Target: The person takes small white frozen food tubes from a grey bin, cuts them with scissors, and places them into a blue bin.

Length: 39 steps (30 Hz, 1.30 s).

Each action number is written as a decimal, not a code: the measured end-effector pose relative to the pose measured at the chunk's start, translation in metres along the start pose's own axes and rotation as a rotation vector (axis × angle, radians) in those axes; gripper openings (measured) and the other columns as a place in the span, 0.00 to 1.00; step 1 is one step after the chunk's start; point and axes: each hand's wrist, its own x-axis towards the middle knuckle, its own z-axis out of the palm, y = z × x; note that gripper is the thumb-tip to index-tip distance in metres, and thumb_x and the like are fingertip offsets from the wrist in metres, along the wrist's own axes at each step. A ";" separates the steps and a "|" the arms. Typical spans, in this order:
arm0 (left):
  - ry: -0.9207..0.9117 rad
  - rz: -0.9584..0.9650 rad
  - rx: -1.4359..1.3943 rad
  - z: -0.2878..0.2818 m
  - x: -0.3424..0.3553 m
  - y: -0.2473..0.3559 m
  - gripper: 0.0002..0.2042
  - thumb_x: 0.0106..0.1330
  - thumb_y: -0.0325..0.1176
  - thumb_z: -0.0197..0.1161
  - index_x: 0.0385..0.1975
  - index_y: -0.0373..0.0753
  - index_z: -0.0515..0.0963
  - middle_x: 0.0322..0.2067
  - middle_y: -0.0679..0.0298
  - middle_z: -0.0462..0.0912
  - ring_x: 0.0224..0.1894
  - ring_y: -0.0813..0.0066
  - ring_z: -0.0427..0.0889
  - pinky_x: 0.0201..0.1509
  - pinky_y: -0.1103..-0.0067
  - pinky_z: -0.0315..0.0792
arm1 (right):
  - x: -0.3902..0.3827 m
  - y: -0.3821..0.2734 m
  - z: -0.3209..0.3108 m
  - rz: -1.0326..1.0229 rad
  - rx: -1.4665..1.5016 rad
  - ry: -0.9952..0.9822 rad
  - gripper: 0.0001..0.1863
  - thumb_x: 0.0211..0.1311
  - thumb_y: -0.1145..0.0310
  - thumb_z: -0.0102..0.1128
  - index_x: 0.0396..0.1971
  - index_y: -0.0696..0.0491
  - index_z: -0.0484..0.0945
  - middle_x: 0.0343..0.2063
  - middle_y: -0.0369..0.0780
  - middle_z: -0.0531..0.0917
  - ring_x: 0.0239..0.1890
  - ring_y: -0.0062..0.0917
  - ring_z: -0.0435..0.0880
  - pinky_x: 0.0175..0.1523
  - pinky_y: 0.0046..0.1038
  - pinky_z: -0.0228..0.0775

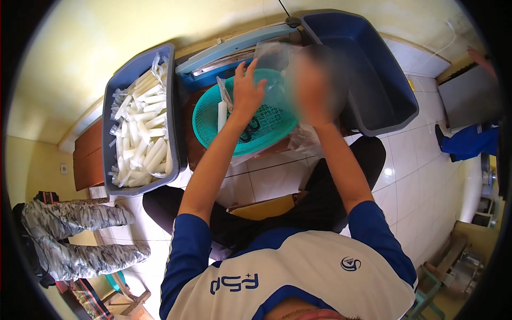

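My left hand [248, 90] hovers over the green plastic basket [200, 125], its fingers apart and nothing visible in them. Beside that wrist, a white stick in clear plastic wrap [222, 116] leans inside the basket. A dark corded object [250, 128] lies lower in the basket, partly behind my left forearm. My right hand [314, 93] is at the basket's right side, under a blurred patch that hides its fingers. Clear plastic film [272, 52] shows between my hands at the basket's far rim; whether either hand touches it, I cannot tell.
On the left stands a grey tub [172, 114] heaped with white sticks in clear wrap [141, 133]. A dark blue tub [368, 69] stands on the right. Behind the basket runs a blue bar [234, 48]. Camouflage trousers [80, 240] of another person show at left; another person's blue-clad leg [472, 144], far right.
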 end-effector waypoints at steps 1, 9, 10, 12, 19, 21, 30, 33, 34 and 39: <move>-0.006 0.000 -0.005 0.000 0.002 0.013 0.28 0.58 0.33 0.68 0.61 0.43 0.72 0.62 0.45 0.66 0.60 0.45 0.69 0.64 0.62 0.65 | 0.009 0.002 -0.012 -0.097 -0.032 0.146 0.19 0.56 0.77 0.59 0.50 0.59 0.79 0.45 0.45 0.84 0.44 0.39 0.80 0.48 0.36 0.73; -0.372 0.225 0.045 0.054 0.003 0.051 0.28 0.65 0.40 0.62 0.66 0.50 0.67 0.66 0.40 0.60 0.66 0.43 0.64 0.67 0.61 0.62 | 0.004 0.035 -0.032 -0.181 -0.339 0.274 0.22 0.55 0.76 0.60 0.53 0.57 0.79 0.53 0.43 0.81 0.48 0.40 0.79 0.52 0.35 0.72; -0.373 0.228 0.045 0.060 0.003 0.046 0.28 0.65 0.40 0.62 0.66 0.50 0.67 0.66 0.40 0.60 0.66 0.43 0.64 0.67 0.61 0.62 | -0.003 0.039 -0.029 -0.127 -0.376 0.204 0.23 0.55 0.76 0.60 0.54 0.58 0.77 0.56 0.45 0.78 0.50 0.40 0.77 0.55 0.37 0.70; -0.389 0.315 0.090 0.070 0.002 0.041 0.26 0.67 0.41 0.58 0.66 0.49 0.66 0.65 0.43 0.64 0.66 0.45 0.64 0.68 0.58 0.60 | -0.015 0.044 -0.026 -0.064 -0.414 0.133 0.24 0.55 0.75 0.59 0.55 0.59 0.76 0.59 0.47 0.75 0.52 0.41 0.76 0.57 0.38 0.69; -0.478 0.458 0.377 0.087 0.002 0.036 0.24 0.66 0.36 0.57 0.64 0.44 0.68 0.64 0.51 0.68 0.64 0.50 0.68 0.67 0.56 0.61 | -0.035 0.043 -0.025 -0.125 -0.392 -0.042 0.24 0.54 0.71 0.58 0.54 0.61 0.75 0.64 0.55 0.66 0.67 0.49 0.63 0.68 0.44 0.58; -0.636 0.490 0.509 0.096 0.011 0.039 0.24 0.65 0.35 0.58 0.62 0.43 0.70 0.65 0.55 0.68 0.65 0.54 0.69 0.66 0.57 0.61 | -0.045 0.061 -0.016 -0.123 -0.333 -0.107 0.25 0.54 0.71 0.59 0.54 0.61 0.74 0.65 0.55 0.65 0.68 0.50 0.62 0.69 0.44 0.57; -0.958 0.180 0.169 0.075 0.078 0.046 0.13 0.62 0.37 0.61 0.45 0.43 0.83 0.48 0.50 0.83 0.53 0.49 0.79 0.57 0.64 0.72 | -0.060 0.096 -0.009 0.221 -0.308 -0.444 0.30 0.59 0.69 0.58 0.63 0.58 0.65 0.66 0.54 0.62 0.67 0.49 0.63 0.69 0.43 0.57; -1.057 0.221 0.479 0.058 0.091 0.047 0.17 0.66 0.44 0.55 0.43 0.41 0.84 0.47 0.48 0.82 0.51 0.45 0.79 0.56 0.60 0.72 | -0.063 0.110 0.001 0.223 -0.417 -0.440 0.30 0.59 0.71 0.57 0.63 0.58 0.66 0.67 0.54 0.62 0.68 0.48 0.61 0.69 0.43 0.57; -1.053 0.211 0.492 0.058 0.090 0.035 0.17 0.66 0.44 0.55 0.43 0.41 0.84 0.47 0.48 0.82 0.51 0.45 0.79 0.56 0.60 0.72 | -0.060 0.103 0.005 0.242 -0.404 -0.443 0.30 0.59 0.72 0.56 0.63 0.58 0.66 0.67 0.54 0.61 0.69 0.48 0.60 0.70 0.43 0.56; -1.054 0.004 0.520 0.069 0.083 0.015 0.26 0.69 0.52 0.45 0.43 0.37 0.83 0.48 0.45 0.81 0.53 0.44 0.79 0.59 0.58 0.70 | -0.054 0.079 -0.004 0.177 -0.471 -0.418 0.30 0.59 0.70 0.57 0.63 0.57 0.67 0.68 0.54 0.60 0.70 0.48 0.58 0.71 0.45 0.54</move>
